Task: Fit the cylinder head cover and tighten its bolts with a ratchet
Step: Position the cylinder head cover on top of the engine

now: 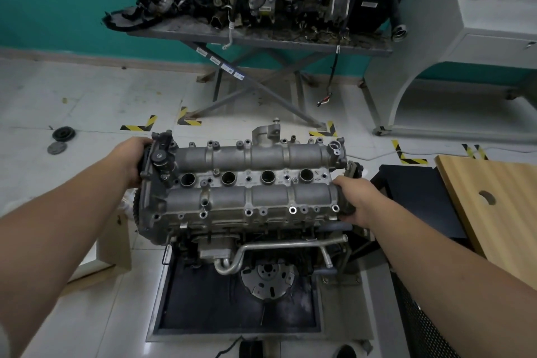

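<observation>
Both hands are gripping the grey cast-aluminium cylinder head cover [247, 180], left hand [135, 161] curled round its left end, right hand [356, 200] round its right end; its long axis is running left-right atop the engine block [261, 241], equally near both; fingertips are hiding behind the ends; seating, bolts and ratchet are not showing.

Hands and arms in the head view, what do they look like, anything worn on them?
Both arms are bare up to the frame edges, with no sleeves showing. The left hand and right hand wear no gloves, and no watch, ring or wristband is visible.
</observation>
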Action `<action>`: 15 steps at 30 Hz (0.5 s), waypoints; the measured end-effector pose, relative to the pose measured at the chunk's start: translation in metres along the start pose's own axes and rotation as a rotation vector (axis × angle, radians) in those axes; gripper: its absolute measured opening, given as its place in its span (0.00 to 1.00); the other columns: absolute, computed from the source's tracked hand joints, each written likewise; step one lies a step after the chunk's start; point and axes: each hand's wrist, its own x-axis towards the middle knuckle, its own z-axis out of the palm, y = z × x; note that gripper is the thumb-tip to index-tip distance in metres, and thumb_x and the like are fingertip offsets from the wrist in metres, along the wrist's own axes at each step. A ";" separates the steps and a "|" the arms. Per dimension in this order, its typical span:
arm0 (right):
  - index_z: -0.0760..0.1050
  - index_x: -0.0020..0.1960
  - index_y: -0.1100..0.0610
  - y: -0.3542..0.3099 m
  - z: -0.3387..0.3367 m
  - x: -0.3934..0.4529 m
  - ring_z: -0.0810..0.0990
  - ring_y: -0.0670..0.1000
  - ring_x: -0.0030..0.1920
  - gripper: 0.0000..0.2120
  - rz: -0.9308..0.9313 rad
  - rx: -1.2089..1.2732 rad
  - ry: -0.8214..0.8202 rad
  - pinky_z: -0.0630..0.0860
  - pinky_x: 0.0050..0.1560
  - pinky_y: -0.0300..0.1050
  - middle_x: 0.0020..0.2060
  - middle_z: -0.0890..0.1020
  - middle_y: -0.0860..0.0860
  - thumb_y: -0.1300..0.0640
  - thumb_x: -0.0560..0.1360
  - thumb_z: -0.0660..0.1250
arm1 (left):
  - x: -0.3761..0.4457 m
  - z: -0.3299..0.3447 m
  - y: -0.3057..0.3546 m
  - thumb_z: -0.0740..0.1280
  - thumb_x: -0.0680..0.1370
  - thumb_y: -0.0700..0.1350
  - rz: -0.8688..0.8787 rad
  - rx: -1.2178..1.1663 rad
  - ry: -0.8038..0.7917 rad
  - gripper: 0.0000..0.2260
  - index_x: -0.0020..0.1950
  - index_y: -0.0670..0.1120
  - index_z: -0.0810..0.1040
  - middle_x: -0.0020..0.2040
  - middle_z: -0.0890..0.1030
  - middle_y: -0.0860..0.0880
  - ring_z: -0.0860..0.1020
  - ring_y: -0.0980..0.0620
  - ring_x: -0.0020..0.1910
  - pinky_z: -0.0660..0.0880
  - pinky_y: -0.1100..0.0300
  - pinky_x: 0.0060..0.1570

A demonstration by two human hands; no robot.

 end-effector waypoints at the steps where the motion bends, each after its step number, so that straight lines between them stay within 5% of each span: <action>1: 0.77 0.54 0.60 0.000 0.000 -0.001 0.81 0.61 0.48 0.13 0.014 -0.002 -0.012 0.79 0.51 0.65 0.48 0.81 0.59 0.53 0.74 0.69 | 0.000 -0.001 0.000 0.61 0.79 0.48 -0.001 0.016 -0.004 0.11 0.42 0.45 0.79 0.32 0.83 0.45 0.82 0.47 0.27 0.78 0.53 0.33; 4: 0.76 0.53 0.61 -0.001 0.000 -0.002 0.81 0.65 0.52 0.12 0.029 -0.005 -0.021 0.78 0.45 0.73 0.50 0.79 0.61 0.54 0.75 0.68 | 0.000 -0.003 -0.001 0.62 0.78 0.49 0.014 0.034 0.008 0.10 0.43 0.45 0.79 0.32 0.83 0.45 0.82 0.46 0.27 0.78 0.53 0.33; 15: 0.74 0.55 0.62 -0.004 0.000 -0.001 0.81 0.66 0.51 0.11 0.079 0.024 -0.055 0.78 0.39 0.74 0.53 0.78 0.64 0.56 0.76 0.66 | -0.004 -0.003 -0.002 0.61 0.78 0.48 0.033 0.043 0.016 0.10 0.40 0.47 0.77 0.29 0.82 0.47 0.81 0.48 0.25 0.76 0.53 0.35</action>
